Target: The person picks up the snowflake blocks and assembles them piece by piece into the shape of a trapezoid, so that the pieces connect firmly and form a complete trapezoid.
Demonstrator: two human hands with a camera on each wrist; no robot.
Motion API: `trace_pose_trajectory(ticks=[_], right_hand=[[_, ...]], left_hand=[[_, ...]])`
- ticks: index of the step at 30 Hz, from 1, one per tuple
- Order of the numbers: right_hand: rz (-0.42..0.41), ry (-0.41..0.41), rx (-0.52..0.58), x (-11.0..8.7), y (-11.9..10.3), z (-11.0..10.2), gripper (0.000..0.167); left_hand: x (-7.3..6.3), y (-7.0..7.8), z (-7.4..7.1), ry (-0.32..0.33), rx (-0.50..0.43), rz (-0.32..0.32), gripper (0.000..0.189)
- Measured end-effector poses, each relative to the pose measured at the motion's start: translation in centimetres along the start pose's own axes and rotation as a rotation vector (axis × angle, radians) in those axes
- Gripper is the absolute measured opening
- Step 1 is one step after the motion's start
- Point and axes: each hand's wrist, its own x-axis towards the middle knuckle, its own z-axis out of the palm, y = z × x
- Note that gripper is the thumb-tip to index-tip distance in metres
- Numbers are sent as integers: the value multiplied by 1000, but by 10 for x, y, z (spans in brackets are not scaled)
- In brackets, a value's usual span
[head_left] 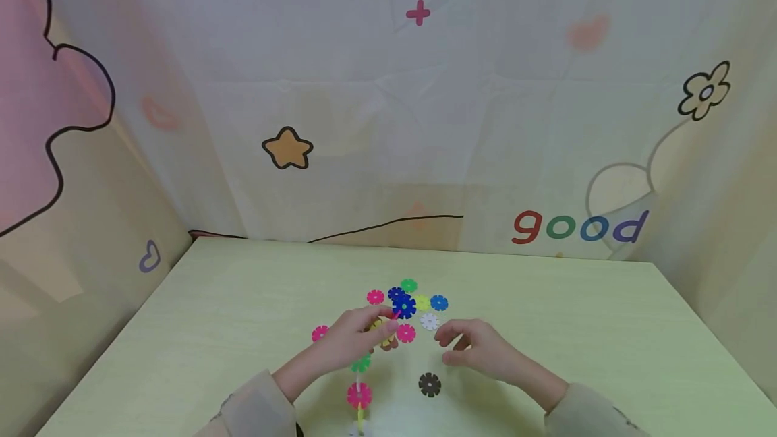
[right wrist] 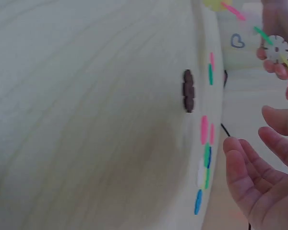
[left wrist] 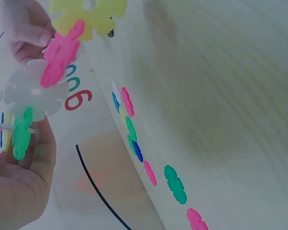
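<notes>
My left hand (head_left: pixel 358 339) pinches a chain of interlocking notched plastic discs above the table. In the head view, a yellow disc (head_left: pixel 381 331) shows at its fingers, and a larger blue disc (head_left: pixel 403 306) appears at the far end. Toward me hang a green disc (head_left: pixel 361 363), a pink disc (head_left: pixel 359 395) and a yellow one seen edge-on. The left wrist view shows a white disc (left wrist: pixel 36 91) beside the fingers. Apart from the chain, my right hand (head_left: pixel 482 349) hovers with loosely bent fingers and nothing in them. Below it to the left lies a dark brown disc (head_left: pixel 429 385).
Loose discs lie on the pale table (head_left: pixel 243 315) beyond the hands: a light blue disc (head_left: pixel 439 303), a white disc (head_left: pixel 429 321), a pink disc (head_left: pixel 406 333), a green disc (head_left: pixel 409 285) and others. A printed curtain (head_left: pixel 364 120) stands behind the table.
</notes>
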Motion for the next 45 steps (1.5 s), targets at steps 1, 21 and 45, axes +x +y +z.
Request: trace_pose_trajectory(ticks=[1,21,45], right_hand=[[1,-19,-29,2,3,2,26],[45,-175,-258,17,12,35,28],[26,-113,-225,10,19,21,17]], left_hand=[[0,0,0,1,-10,-7,46],[0,-9,-2,-42,-116,-61,48],[1,-19,-2,114,-146,-82,50]])
